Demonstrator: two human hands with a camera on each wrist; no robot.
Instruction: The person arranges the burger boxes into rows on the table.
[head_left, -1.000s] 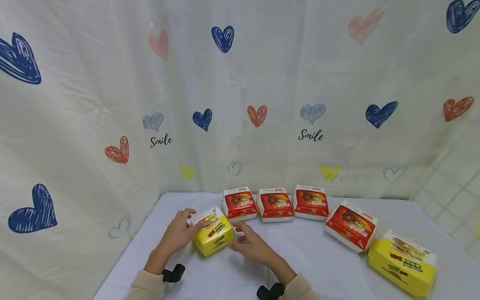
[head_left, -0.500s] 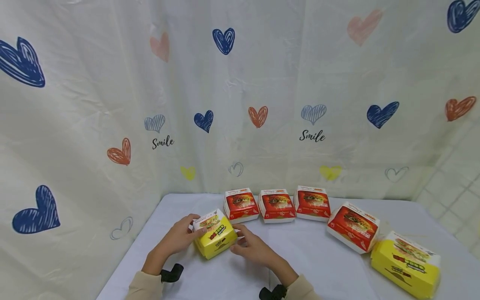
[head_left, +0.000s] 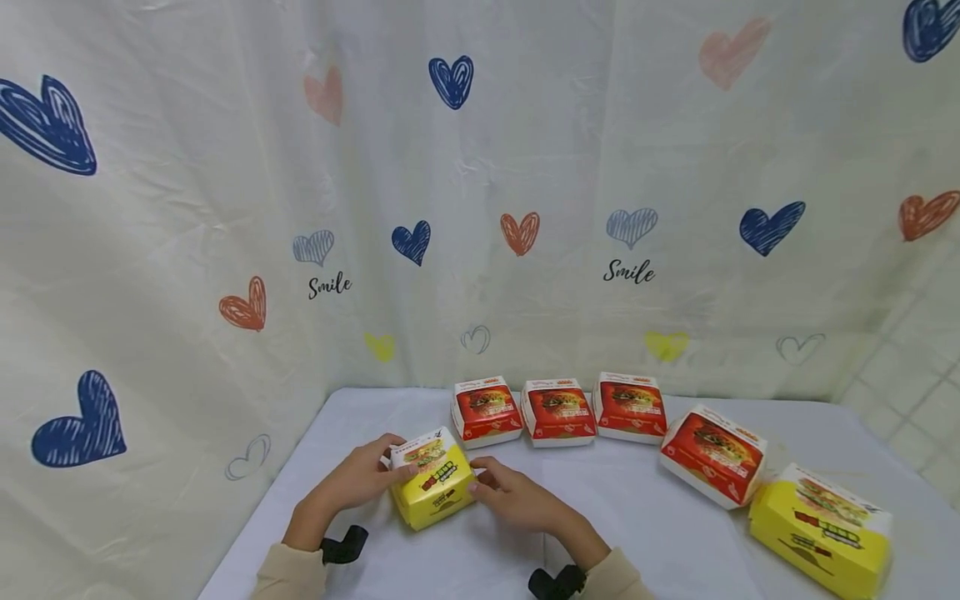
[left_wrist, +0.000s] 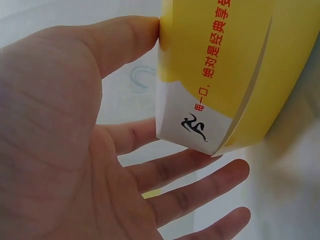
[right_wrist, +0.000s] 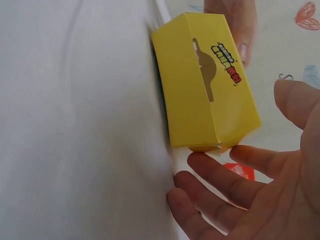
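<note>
A yellow burger box (head_left: 438, 487) with a white, burger-printed lid panel sits at the left of the table, turned at an angle. My left hand (head_left: 360, 477) holds its left side, with the thumb at the lid edge and the index and middle fingers around the back corner. The left wrist view shows the ring and little fingers of this hand stretched past the box (left_wrist: 220, 65). At the box's right side is my right hand (head_left: 521, 498). In the right wrist view its fingers extend along the end of the box (right_wrist: 195, 100), the thumb standing apart from it.
Behind the yellow box, red burger boxes stand in a row: one (head_left: 487, 412), a second (head_left: 558, 414) and a third (head_left: 630, 408). Further right lie another red box (head_left: 712, 456) and a second yellow box (head_left: 821, 533). A heart-print curtain (head_left: 555, 150) hangs behind the white-covered table (head_left: 637, 517).
The held yellow box has shifted slightly toward me and to the right. My right hand has come closer to its right side. The camera view has drifted a little.
</note>
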